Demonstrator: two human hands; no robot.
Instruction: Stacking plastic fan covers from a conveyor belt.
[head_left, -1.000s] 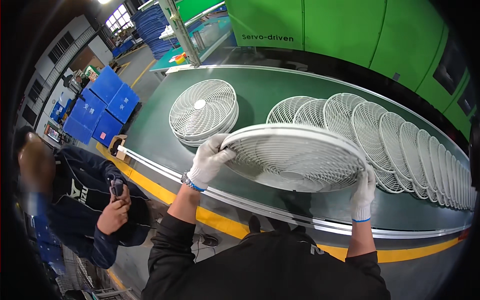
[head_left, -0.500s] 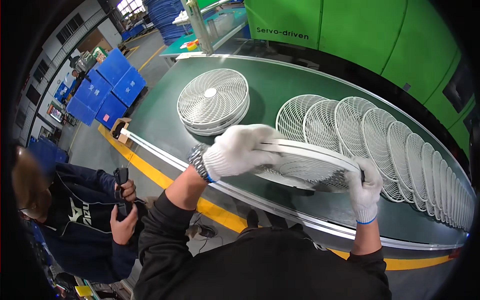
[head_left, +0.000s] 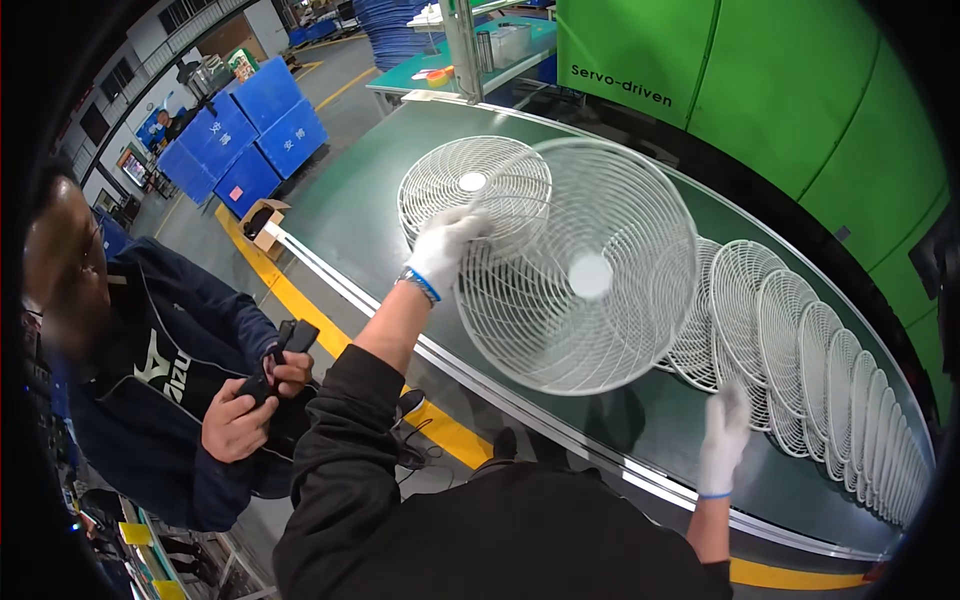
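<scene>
A round white fan grille (head_left: pixel 590 276) with a solid centre disc hangs tilted above the conveyor, its face turned toward me. My left hand (head_left: pixel 445 246), in a white knit glove, grips its left rim. Behind that hand lies a stack of similar grilles (head_left: pixel 471 181), partly covered by the held one. My right hand (head_left: pixel 724 440), also gloved, is apart from the grille at its lower right, with slightly blurred fingers pointing up and nothing in them. Beside it a row of overlapping grilles (head_left: pixel 785 330) leans away along the belt to the right.
The green conveyor belt (head_left: pixel 350 215) has a pale metal edge along my side. Beyond it stands a large green machine (head_left: pixel 790 90). At my left a person (head_left: pixel 170 370) holds a small black device (head_left: pixel 285 350). Blue crates (head_left: pixel 245 135) and an open cardboard box (head_left: pixel 264 225) are farther left.
The grille has turned from nearly edge-on to facing me. My right hand has let go and moved down off its rim, while my left hand keeps hold. The view has shifted somewhat.
</scene>
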